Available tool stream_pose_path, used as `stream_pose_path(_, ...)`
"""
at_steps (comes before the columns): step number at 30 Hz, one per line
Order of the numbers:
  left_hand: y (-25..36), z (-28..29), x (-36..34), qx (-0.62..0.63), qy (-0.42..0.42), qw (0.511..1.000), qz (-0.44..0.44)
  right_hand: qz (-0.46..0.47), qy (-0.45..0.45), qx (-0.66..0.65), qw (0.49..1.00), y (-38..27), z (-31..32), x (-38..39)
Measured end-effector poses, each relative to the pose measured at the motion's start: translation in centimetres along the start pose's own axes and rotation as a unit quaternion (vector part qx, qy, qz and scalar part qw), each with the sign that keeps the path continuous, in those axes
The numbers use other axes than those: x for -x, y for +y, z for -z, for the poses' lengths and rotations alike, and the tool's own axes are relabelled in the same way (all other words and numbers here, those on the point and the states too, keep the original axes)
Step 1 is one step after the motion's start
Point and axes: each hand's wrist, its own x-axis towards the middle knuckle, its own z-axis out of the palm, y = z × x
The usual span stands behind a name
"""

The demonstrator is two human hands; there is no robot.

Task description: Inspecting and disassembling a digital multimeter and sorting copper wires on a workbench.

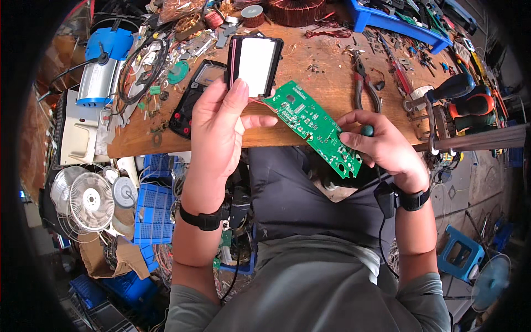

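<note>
My left hand point(220, 119) is closed on a flat display panel point(255, 65) with a white face and black frame, its thumb on the lower edge. Thin red wires point(264, 103) run from the panel's bottom to a long green circuit board point(312, 124). The board is tilted down to the right, with solder points and small parts on its visible side. My right hand point(376, 138) grips the board's right edge between thumb and fingers. A dark green rounded end point(366, 130), perhaps of a tool handle, shows among those fingers. Left of the panel, a black plastic housing point(185, 108) lies on the bench.
Pliers with dark red handles point(366, 88) lie on the wooden bench point(321, 55). Several screwdrivers point(470, 105) stand in a rack at the right. A blue tray point(398, 25) of parts, copper coils point(296, 10) and a blue-and-silver device point(105, 66) surround the work area. A fan point(91, 200) stands lower left.
</note>
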Motion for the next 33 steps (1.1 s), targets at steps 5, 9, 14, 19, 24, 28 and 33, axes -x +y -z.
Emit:
stream_pose_path(5, -0.3, 0.6, -0.4, -0.044, -0.014, 0.996, -0.078, -0.032, -0.069, -0.041, 0.996, -0.4, 0.1, -0.9)
stream_pose_path(9, -0.6, 0.6, -0.5, -0.114, 0.015, 0.989, -0.090, 0.024, 0.028, 0.011, 0.999, -0.7, -0.5, -0.8)
stream_pose_path(14, -2.0, 1.7, 0.2, -0.187, 0.025, 0.975, -0.114, 0.096, 0.130, 0.020, 0.987, 0.3, -0.4, 0.1)
stream_pose_path(19, -3.6, 3.3, 0.7, -0.188, 0.040, 0.973, -0.127, 0.394, 0.291, -0.025, 0.871, 0.3, 0.0, 2.5)
stream_pose_path(24, -4.5, 4.4, 1.3, -0.178, 0.052, 0.976, -0.113, 0.485, 0.312, 0.139, 0.805, -1.4, 0.7, 2.7)
stream_pose_path(28, -4.7, 4.3, 1.6, -0.160, 0.068, 0.979, -0.107, 0.538, 0.395, 0.197, 0.719, -1.9, 2.2, 3.2)
stream_pose_path(33, -5.1, 4.1, 1.9, -0.161, 0.071, 0.980, -0.096, 0.381, 0.474, 0.333, 0.721, 1.7, 2.3, -0.4)
